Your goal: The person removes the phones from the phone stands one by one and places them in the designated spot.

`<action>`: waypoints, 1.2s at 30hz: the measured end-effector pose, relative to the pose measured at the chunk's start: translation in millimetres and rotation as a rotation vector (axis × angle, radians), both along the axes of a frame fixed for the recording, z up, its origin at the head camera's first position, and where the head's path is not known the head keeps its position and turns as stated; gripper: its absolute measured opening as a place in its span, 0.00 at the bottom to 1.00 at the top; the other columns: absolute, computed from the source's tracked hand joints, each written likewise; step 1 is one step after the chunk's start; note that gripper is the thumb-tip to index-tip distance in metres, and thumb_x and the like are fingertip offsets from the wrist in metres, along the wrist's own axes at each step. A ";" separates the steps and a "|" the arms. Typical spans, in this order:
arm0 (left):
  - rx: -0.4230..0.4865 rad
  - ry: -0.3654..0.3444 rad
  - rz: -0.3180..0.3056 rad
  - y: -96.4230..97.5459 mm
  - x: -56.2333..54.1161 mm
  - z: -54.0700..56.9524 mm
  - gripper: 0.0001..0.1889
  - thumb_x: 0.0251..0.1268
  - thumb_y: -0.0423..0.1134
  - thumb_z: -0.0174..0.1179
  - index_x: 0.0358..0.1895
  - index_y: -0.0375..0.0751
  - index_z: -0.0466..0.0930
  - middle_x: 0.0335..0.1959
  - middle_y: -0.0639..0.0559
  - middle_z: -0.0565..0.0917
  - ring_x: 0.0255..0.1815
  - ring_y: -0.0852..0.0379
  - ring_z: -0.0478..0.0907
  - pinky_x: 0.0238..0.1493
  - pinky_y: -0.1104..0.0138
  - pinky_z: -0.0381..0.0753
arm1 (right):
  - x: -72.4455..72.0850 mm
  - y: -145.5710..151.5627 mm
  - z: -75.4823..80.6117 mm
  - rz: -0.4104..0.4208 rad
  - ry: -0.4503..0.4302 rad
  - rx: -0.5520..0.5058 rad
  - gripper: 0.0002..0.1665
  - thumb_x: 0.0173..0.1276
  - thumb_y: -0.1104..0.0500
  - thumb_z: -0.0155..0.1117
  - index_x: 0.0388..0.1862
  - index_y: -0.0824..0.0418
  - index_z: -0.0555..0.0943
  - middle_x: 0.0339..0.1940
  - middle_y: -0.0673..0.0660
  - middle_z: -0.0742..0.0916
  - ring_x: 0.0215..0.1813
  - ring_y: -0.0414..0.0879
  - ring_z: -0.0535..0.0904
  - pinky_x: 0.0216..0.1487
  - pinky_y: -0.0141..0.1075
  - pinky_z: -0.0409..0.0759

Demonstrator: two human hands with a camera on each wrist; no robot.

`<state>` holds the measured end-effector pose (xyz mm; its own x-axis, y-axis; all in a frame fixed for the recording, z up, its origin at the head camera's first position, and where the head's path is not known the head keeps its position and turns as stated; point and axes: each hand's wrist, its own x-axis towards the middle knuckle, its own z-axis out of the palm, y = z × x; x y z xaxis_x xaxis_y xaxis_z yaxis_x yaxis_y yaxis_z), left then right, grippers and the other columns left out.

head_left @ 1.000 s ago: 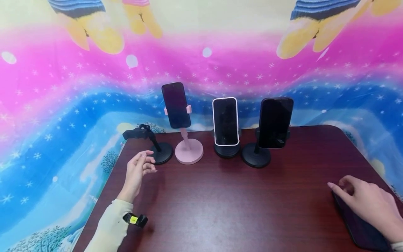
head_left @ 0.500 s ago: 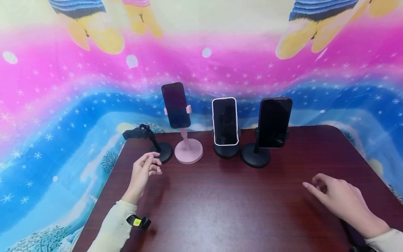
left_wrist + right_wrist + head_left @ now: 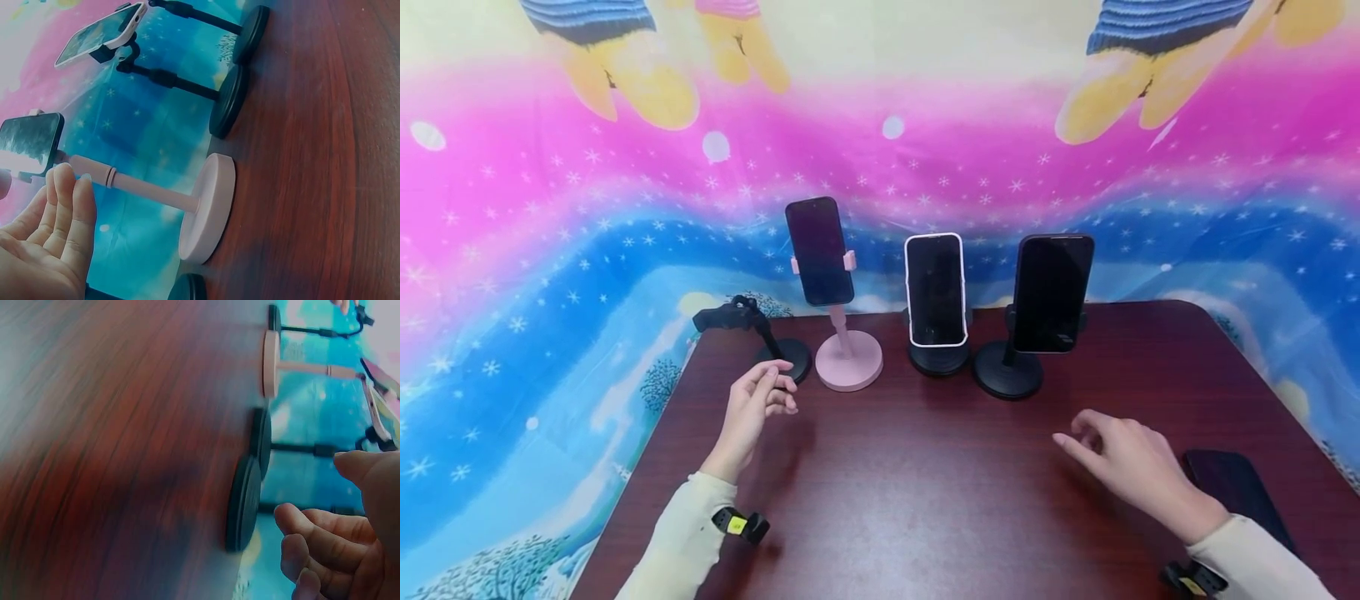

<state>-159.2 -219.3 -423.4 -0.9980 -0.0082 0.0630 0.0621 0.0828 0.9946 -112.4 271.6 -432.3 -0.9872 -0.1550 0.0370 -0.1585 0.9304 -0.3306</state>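
Note:
My left hand [image 3: 751, 421] hovers over the table at the left, fingers loosely bent and holding nothing. Just behind it stands a black phone stand [image 3: 786, 362] with a bare clamp. Beside that, a pink phone stand [image 3: 850, 362] carries a dark phone [image 3: 820, 250]. My right hand [image 3: 1131, 462] is over the right half of the table, relaxed, thumb apart from the fingers, with nothing in it. A black phone [image 3: 1232, 487] lies flat beyond its wrist, partly hidden by the forearm. In the right wrist view the right hand's fingers [image 3: 328, 544] are loosely curled.
A white-edged phone [image 3: 936, 287] sits in a short black stand [image 3: 938, 360], and a larger black phone [image 3: 1052, 292] in another black stand [image 3: 1007, 371]. They stand along the back of the dark red table [image 3: 910, 492]. A patterned cloth [image 3: 970, 108] hangs behind.
My right hand has come off the flat phone and moved left, uncovering much of it. My left hand has shifted slightly right. The stands and their phones have stayed put.

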 end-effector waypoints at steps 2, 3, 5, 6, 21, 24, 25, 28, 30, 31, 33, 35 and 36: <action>0.007 0.000 -0.002 1.2 -1.5 -0.8 0.20 0.83 0.50 0.46 0.59 0.38 0.74 0.33 0.57 0.82 0.27 0.62 0.81 0.39 0.68 0.87 | -3.4 -11.1 -2.0 0.019 0.002 -0.021 0.23 0.70 0.36 0.64 0.42 0.55 0.84 0.23 0.42 0.83 0.25 0.34 0.75 0.26 0.36 0.72; 0.008 0.000 -0.001 1.8 -2.3 -1.0 0.20 0.83 0.51 0.46 0.59 0.38 0.74 0.33 0.57 0.82 0.27 0.61 0.81 0.39 0.68 0.87 | -5.1 -16.1 -2.7 0.029 0.003 -0.037 0.22 0.70 0.37 0.64 0.42 0.55 0.84 0.23 0.42 0.83 0.25 0.34 0.75 0.26 0.36 0.73; 0.012 0.000 0.001 3.1 -4.2 -0.9 0.20 0.82 0.51 0.46 0.59 0.39 0.74 0.33 0.57 0.82 0.27 0.61 0.81 0.39 0.68 0.87 | -8.5 -25.5 -3.7 0.041 0.006 -0.074 0.22 0.71 0.38 0.64 0.43 0.56 0.84 0.24 0.42 0.83 0.25 0.34 0.75 0.28 0.35 0.73; 0.013 0.000 0.001 3.8 -5.1 -0.6 0.20 0.82 0.52 0.46 0.59 0.39 0.74 0.33 0.57 0.82 0.27 0.62 0.81 0.39 0.68 0.87 | -10.3 -29.6 -4.1 0.045 0.004 -0.092 0.22 0.71 0.39 0.64 0.44 0.57 0.84 0.24 0.42 0.84 0.26 0.34 0.75 0.29 0.35 0.73; 0.047 0.008 0.002 6.4 -22.3 7.5 0.24 0.83 0.49 0.45 0.67 0.33 0.67 0.35 0.53 0.82 0.26 0.63 0.81 0.38 0.69 0.87 | -23.8 -86.3 2.1 0.121 0.021 -0.248 0.17 0.71 0.41 0.65 0.42 0.52 0.83 0.24 0.39 0.84 0.26 0.31 0.76 0.32 0.32 0.76; 0.044 0.010 0.000 7.2 -25.6 8.7 0.22 0.83 0.50 0.46 0.65 0.37 0.69 0.35 0.54 0.82 0.26 0.63 0.81 0.38 0.69 0.87 | -24.7 -98.1 6.4 0.148 0.024 -0.291 0.15 0.70 0.42 0.67 0.41 0.52 0.83 0.25 0.40 0.85 0.26 0.31 0.77 0.32 0.31 0.76; 0.040 0.010 0.001 7.5 -26.8 9.1 0.21 0.83 0.50 0.46 0.65 0.39 0.70 0.35 0.54 0.82 0.26 0.63 0.82 0.38 0.69 0.87 | -25.0 -101.8 7.7 0.159 0.024 -0.308 0.14 0.70 0.43 0.67 0.41 0.52 0.83 0.25 0.40 0.86 0.27 0.31 0.77 0.32 0.30 0.76; 0.032 0.008 0.002 8.8 -29.8 10.6 0.20 0.83 0.50 0.45 0.64 0.42 0.71 0.35 0.55 0.81 0.27 0.63 0.82 0.38 0.68 0.88 | -26.4 -113.0 11.5 0.187 0.025 -0.353 0.13 0.70 0.44 0.67 0.41 0.52 0.83 0.27 0.41 0.87 0.27 0.30 0.78 0.32 0.30 0.77; 0.031 0.003 0.002 9.6 -31.8 11.7 0.20 0.83 0.50 0.45 0.64 0.42 0.71 0.36 0.56 0.81 0.27 0.63 0.82 0.38 0.67 0.88 | -27.7 -120.1 14.0 0.198 0.020 -0.380 0.13 0.70 0.45 0.68 0.41 0.52 0.83 0.28 0.41 0.88 0.27 0.30 0.79 0.32 0.29 0.78; 0.032 0.000 0.003 10.3 -32.9 12.2 0.20 0.83 0.50 0.45 0.64 0.42 0.71 0.35 0.56 0.81 0.27 0.62 0.81 0.38 0.67 0.88 | -28.4 -123.2 15.4 0.204 0.018 -0.390 0.12 0.70 0.45 0.68 0.42 0.51 0.82 0.28 0.41 0.88 0.27 0.30 0.79 0.32 0.29 0.78; 0.042 -0.007 0.003 11.5 -35.5 13.2 0.19 0.83 0.49 0.45 0.64 0.42 0.71 0.35 0.56 0.82 0.27 0.62 0.81 0.37 0.67 0.88 | -30.5 -129.3 18.8 0.215 0.019 -0.414 0.12 0.70 0.46 0.68 0.42 0.52 0.82 0.29 0.41 0.88 0.27 0.31 0.79 0.31 0.29 0.78; 0.051 -0.012 -0.001 12.3 -38.5 14.1 0.19 0.83 0.49 0.45 0.65 0.42 0.70 0.35 0.58 0.82 0.26 0.62 0.81 0.36 0.67 0.88 | -33.0 -135.3 22.7 0.232 0.025 -0.440 0.12 0.70 0.47 0.68 0.43 0.52 0.82 0.28 0.42 0.88 0.26 0.32 0.79 0.30 0.29 0.78; 0.053 -0.011 -0.005 12.8 -39.9 14.9 0.19 0.83 0.49 0.44 0.65 0.42 0.70 0.35 0.58 0.82 0.26 0.63 0.81 0.36 0.67 0.88 | -34.5 -138.2 24.5 0.241 0.032 -0.452 0.12 0.70 0.47 0.69 0.43 0.52 0.82 0.29 0.42 0.88 0.25 0.32 0.78 0.30 0.30 0.78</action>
